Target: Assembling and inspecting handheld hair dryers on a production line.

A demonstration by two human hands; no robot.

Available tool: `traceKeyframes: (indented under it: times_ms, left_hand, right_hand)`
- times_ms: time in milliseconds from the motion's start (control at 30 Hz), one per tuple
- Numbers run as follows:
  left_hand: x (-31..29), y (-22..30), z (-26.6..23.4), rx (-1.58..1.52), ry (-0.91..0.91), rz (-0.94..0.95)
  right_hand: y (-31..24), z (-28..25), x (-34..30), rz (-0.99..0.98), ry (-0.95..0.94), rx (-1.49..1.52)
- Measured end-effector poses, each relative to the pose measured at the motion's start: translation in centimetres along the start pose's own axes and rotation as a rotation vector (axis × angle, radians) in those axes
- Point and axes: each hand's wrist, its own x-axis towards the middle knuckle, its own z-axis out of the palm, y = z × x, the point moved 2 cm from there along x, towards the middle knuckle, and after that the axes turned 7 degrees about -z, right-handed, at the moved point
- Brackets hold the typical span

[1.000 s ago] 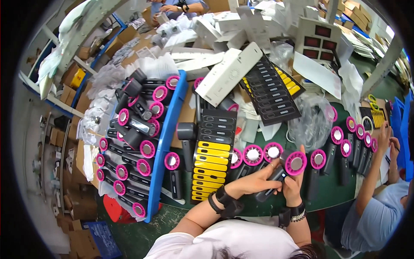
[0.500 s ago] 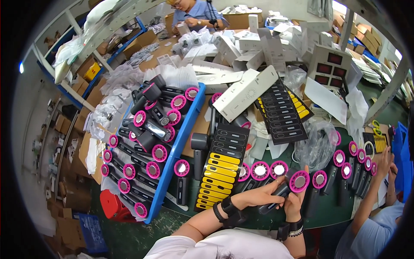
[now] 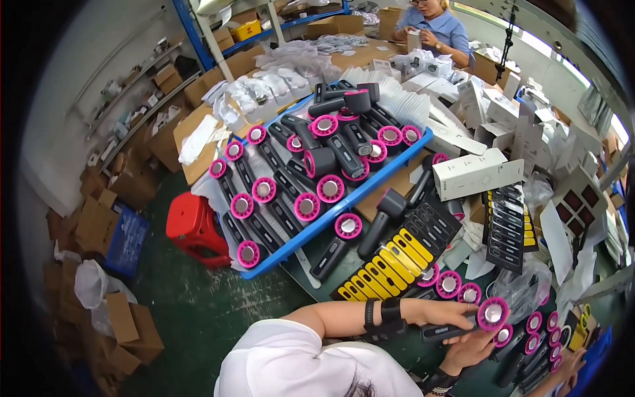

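In both hands, low on the right side, I hold a dark grey handheld fan (image 3: 493, 313) with a pink-ringed round head. My left hand (image 3: 442, 313) grips its handle from above, fingers closed near the head. My right hand (image 3: 471, 349) wraps the fan from below, under the head. Just beyond my left hand lies a black and yellow label sheet (image 3: 390, 268). Similar fans stand or lie on the green table, some behind the sheet and a group to the right of my hands. One fan (image 3: 336, 243) lies left of the sheet.
A blue-rimmed tray (image 3: 344, 206) full of fans stands at the left-centre. White boxes (image 3: 477, 173), another label sheet (image 3: 508, 228) and a clear plastic bag (image 3: 522, 284) lie to the right. A red stool (image 3: 196, 228) is on the floor. A co-worker (image 3: 436, 33) sits across; another person's hand (image 3: 565, 370) shows lower right.
My view has swung left, so the tray and table appear farther right, with more floor showing. Both hands keep hold of the same fan.
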Motion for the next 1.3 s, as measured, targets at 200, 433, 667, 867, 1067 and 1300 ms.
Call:
traceKeyframes:
  times_ms: [200, 433, 667, 867, 1067, 1300]
  left_hand:
    - [-1.8, 1.4, 0.0, -0.271, -0.124, 0.144]
    - [-4.1, 3.6, 1.5, -0.244, -0.035, 0.305]
    - [-9.9, 7.9, 3.2, 0.071, 0.428, 0.559]
    - [-16.0, 9.7, 2.2, 0.234, 0.838, 0.709]
    - [-17.9, 9.9, 2.2, 0.33, 1.004, 0.757]
    - [-15.2, 10.9, 2.8, 0.385, 0.804, 0.621]
  right_hand:
    - [-2.8, 2.9, 0.7, 0.039, 0.111, 0.355]
    - [-4.7, 0.0, 0.1, 0.051, -0.339, 0.643]
    - [-3.2, -2.9, 0.1, 0.172, -0.09, 0.563]
    - [-2.7, -4.0, 0.6, 0.184, 0.001, 0.47]
    - [-1.8, -3.4, 1.0, 0.176, 0.017, 0.348]
    - [-1.4, -0.7, 2.1, 0.09, -0.027, 0.042]
